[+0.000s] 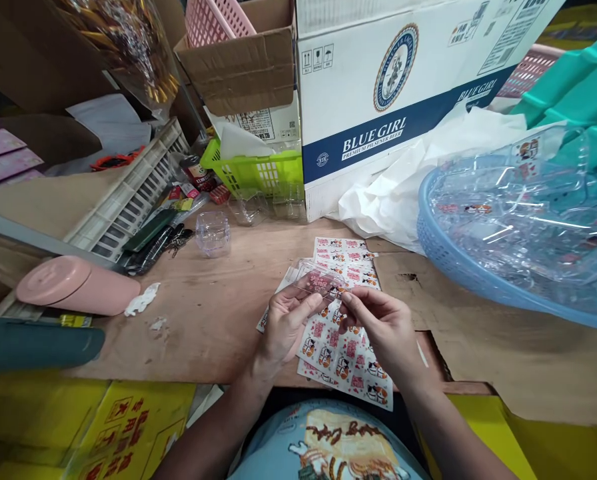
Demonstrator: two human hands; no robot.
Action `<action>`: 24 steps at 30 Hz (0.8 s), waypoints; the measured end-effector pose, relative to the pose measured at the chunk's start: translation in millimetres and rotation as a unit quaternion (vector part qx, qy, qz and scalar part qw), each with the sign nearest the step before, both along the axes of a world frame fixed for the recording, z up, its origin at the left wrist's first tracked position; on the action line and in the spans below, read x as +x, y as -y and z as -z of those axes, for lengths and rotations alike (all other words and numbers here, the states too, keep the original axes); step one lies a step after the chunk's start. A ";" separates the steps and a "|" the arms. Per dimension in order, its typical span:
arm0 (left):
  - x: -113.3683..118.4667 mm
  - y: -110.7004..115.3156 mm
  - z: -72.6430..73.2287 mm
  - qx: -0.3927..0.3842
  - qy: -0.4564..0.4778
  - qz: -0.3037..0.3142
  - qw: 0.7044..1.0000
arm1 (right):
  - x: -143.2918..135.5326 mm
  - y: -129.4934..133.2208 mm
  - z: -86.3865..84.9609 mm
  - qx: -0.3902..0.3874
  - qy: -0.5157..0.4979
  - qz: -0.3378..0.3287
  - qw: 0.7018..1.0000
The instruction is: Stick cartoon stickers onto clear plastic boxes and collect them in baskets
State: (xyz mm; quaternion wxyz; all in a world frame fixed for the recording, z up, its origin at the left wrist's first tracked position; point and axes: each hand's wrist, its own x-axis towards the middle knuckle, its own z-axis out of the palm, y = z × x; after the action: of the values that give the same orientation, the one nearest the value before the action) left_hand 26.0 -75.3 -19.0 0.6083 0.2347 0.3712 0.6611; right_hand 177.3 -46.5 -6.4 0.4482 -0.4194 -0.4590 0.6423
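Left hand (pixel 286 323) pinches the near-left end of a small clear plastic packet (pixel 318 283), held just above the table (pixel 213 313); its long axis runs left to right, slightly tilted; right hand (pixel 383 327) closes fingertips on the packet's right end; both equally near; cat sticker sheets (pixel 346 347) lie directly beneath; blue basket (pixel 458 267) of clear packets sits well right.

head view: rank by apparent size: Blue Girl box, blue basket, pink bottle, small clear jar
1. Blue Girl box
2. blue basket, cropped by the frame edge and nearer, so close to the box
3. pink bottle
4. small clear jar
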 end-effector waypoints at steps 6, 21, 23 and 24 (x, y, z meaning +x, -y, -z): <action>2.2 -0.4 3.0 0.016 -0.006 0.008 1.000 | -1.0 3.8 -3.6 0.025 0.010 0.001 1.000; 5.5 0.8 3.3 0.012 0.005 -0.004 1.000 | -2.9 -6.6 12.0 -0.022 -0.008 -0.021 1.000; 5.7 0.8 3.1 0.009 0.006 -0.007 1.000 | -3.0 -6.9 11.2 -0.018 0.003 -0.016 1.000; 5.8 0.8 2.9 0.006 0.006 -0.009 1.000 | -3.1 -7.0 10.5 -0.017 0.008 -0.013 1.000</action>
State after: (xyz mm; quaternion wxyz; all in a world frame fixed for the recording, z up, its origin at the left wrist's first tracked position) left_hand 31.8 -76.1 -21.9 0.6032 0.2311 0.3653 0.6702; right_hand 174.2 -39.5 -17.0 0.4286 -0.4261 -0.4574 0.6523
